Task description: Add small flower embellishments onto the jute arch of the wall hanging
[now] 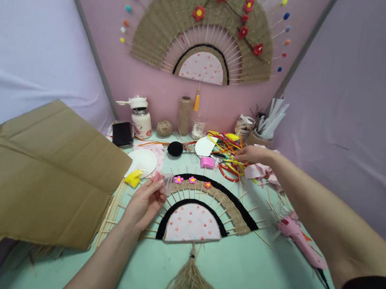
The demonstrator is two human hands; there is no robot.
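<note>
Between the fingers of my left hand [147, 203] is a small pink piece [158, 177] in clear plastic, over the left side of a half-round fan. The fan has a woven twine band [225, 202] edged in black, small pink and orange flowers [192, 180], and a spotted half-circle [195, 224]. A twine tassel [192, 286] hangs from its base. My right hand [254, 154] reaches to the back right, fingers drawn together at a heap of coloured strands [231, 172]. Its fingertips are partly hidden, so what they grip cannot be made out.
A large cardboard sheet [42, 172] covers the left side. The pink glue gun [299, 240] lies at right with its cord. A yellow packet [133, 178], black ball [175, 149] and pink block [207, 162] lie behind the fan. A larger finished fan [154, 23] hangs on the wall.
</note>
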